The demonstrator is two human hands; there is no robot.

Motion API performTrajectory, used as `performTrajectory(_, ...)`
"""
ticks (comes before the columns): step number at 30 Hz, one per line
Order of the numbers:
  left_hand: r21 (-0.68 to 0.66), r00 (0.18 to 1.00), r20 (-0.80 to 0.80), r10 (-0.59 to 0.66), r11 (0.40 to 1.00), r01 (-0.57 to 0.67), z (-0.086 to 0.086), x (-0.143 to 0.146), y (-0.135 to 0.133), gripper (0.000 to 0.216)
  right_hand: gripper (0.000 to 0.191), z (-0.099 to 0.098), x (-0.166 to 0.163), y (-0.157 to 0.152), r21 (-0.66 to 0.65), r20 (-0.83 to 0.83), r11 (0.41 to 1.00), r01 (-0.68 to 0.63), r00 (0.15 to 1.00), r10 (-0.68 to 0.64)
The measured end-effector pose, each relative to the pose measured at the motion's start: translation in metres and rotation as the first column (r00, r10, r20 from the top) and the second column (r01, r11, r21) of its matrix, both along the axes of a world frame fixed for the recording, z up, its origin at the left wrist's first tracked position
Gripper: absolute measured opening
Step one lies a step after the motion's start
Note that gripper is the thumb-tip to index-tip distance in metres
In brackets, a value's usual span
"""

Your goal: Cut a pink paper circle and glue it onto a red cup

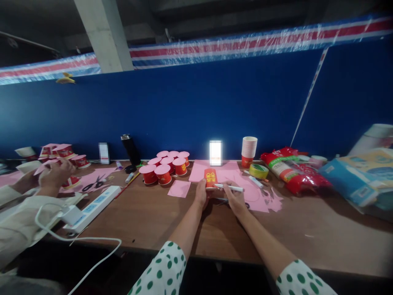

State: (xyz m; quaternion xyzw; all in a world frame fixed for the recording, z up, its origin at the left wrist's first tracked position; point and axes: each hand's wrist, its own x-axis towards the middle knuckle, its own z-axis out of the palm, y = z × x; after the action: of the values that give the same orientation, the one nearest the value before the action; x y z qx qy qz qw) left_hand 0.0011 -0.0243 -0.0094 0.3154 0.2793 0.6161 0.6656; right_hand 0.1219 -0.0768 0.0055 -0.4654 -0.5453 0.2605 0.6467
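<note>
My left hand (200, 195) is closed around a red paper cup (211, 177) with yellow characters, held over the front part of the table. In my right hand (235, 199) is a white pen (229, 187), its tip pointing left, at or close to the cup's lower edge; I cannot tell whether they touch. Behind the cup lies pink paper (196, 171), and a square pink sheet (179, 189) is left of my hands. Cut pink scraps (274, 200) are to the right. Partly hidden by my right hand is a dark-handled tool.
Red cups topped with pink discs (162, 169) stand left of centre. A paper cup stack (249, 149), yellow tape roll (258, 171) and red plastic bag (294, 170) are right. At left, a co-worker's hands (53, 177) handle pink paper near a power strip (93, 208).
</note>
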Motion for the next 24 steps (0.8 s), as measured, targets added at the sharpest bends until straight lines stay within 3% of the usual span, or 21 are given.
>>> performTrajectory(24,0.03,1.0,-0.011,0.009,1.0,-0.009,0.0042,0.001,-0.0038,0.033,0.025,0.0,-0.0008,-0.0006,-0.001,0.043,1.0,0.025,0.999,-0.025)
